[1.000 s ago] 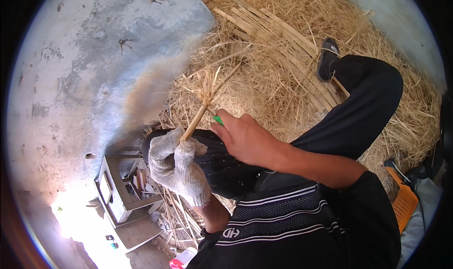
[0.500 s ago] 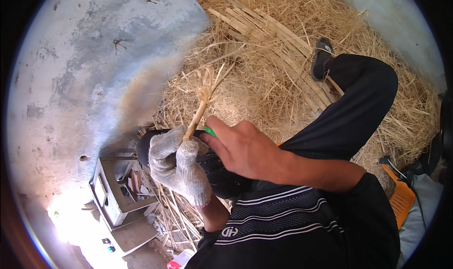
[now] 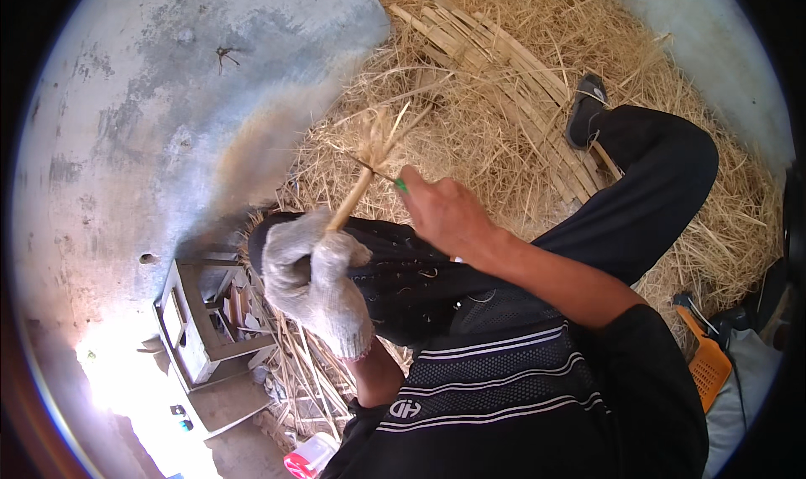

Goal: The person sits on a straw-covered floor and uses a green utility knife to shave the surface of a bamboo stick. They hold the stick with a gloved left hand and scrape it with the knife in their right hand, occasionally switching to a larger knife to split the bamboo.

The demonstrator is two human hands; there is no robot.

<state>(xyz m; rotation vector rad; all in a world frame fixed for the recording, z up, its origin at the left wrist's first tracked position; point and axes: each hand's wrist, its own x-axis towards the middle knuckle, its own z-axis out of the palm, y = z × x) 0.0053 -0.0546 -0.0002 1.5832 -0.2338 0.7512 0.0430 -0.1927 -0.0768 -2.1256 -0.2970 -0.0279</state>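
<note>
My left hand [image 3: 315, 282], in a white knitted glove, is closed round the lower end of a pale bamboo strip [image 3: 351, 200]. The strip slants up and away, and its far end is frayed into thin curled shavings [image 3: 378, 139]. My bare right hand [image 3: 449, 219] grips a knife by its green handle [image 3: 401, 184]. The thin dark blade [image 3: 367, 167] lies across the strip just below the shavings. My gloved hand is above my left leg, in dark trousers.
Straw-like shavings [image 3: 470, 151] cover the floor, with long split strips [image 3: 512, 76] piled at the back. A wooden stool frame [image 3: 197, 336] stands left against the wall [image 3: 151, 143]. Thin sticks [image 3: 306, 378] lie beside it. An orange plastic basket [image 3: 712, 370] is at the right.
My right hand has moved away from the gloved hand, up along the strip, bringing the knife blade to its frayed end. My left hand still holds the strip.
</note>
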